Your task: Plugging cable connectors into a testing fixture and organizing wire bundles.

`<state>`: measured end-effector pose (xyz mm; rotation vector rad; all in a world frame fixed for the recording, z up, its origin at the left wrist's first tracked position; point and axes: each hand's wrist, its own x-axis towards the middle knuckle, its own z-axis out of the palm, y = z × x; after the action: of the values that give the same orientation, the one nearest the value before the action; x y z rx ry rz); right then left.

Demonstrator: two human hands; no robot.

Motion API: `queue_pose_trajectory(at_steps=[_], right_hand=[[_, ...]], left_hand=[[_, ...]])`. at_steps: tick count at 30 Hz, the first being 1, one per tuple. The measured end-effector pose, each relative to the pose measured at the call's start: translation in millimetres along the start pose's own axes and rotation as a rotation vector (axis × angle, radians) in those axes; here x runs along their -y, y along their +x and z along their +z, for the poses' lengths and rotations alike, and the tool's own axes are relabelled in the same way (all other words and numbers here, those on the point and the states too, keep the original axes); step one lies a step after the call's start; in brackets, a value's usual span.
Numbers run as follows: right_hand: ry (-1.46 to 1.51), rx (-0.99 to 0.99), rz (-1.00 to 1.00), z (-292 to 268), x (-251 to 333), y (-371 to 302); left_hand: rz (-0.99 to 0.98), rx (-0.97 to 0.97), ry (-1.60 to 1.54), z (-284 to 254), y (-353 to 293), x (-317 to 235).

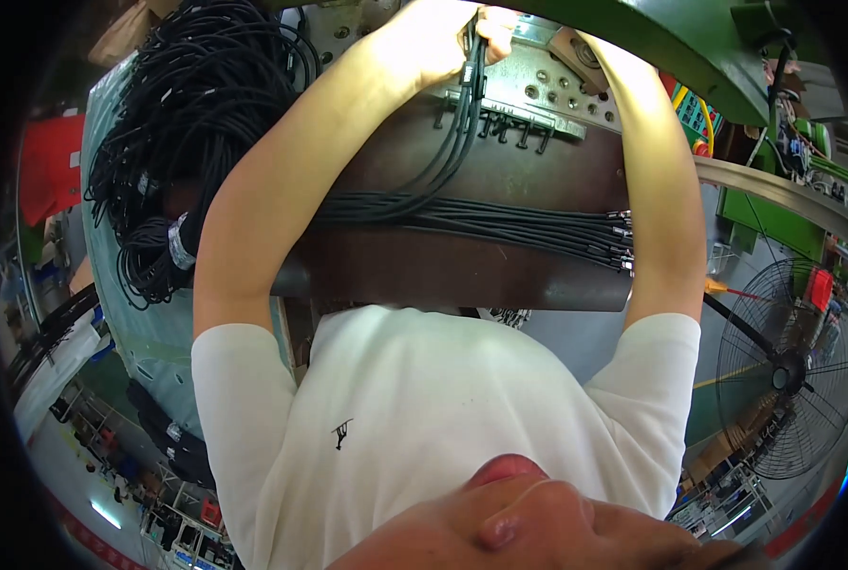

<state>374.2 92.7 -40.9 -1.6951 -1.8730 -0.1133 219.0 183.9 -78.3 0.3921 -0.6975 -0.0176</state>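
Observation:
At the top of the view my left hand (452,47) is closed around a few black cables (467,109), which hang down from it and curve left toward the bench. My right forearm (657,161) reaches up to the right, and its hand is hidden behind a green machine beam (652,24). Between the arms, a metal plate (538,81) with several holes carries a bar with dark screws (514,130) along its near edge. Across the brown bench (395,271) lies a row of black cables (500,220), their metal-tipped ends (625,242) near my right forearm.
A large tangled heap of black cables (206,104) rests at the left on a pale covered surface (153,342). Beyond my right arm stand a black floor fan (782,370) and an orange-handled tool (716,285). A red button (700,148) sits close to that forearm.

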Motion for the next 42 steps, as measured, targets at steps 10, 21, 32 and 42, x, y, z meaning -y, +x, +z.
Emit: queue_pose_trajectory(at_steps=[10, 21, 32, 42], right_hand=[[-0.104, 0.022, -0.102, -10, 0, -11], [-0.138, 0.384, 0.093, 10, -50, -14], [-0.072, 0.291, 0.093, -11, -55, 1], [0.008, 0.201, 0.081, -36, -33, -14]], left_hand=[[-0.019, -1.226, 2.28, 109, 16, 5], [-0.319, -1.093, 2.301, 74, 6, -3], [-0.676, -1.185, 2.378, 73, 1, -3], [-0.356, -1.167, 2.653, 130, -7, 38]])
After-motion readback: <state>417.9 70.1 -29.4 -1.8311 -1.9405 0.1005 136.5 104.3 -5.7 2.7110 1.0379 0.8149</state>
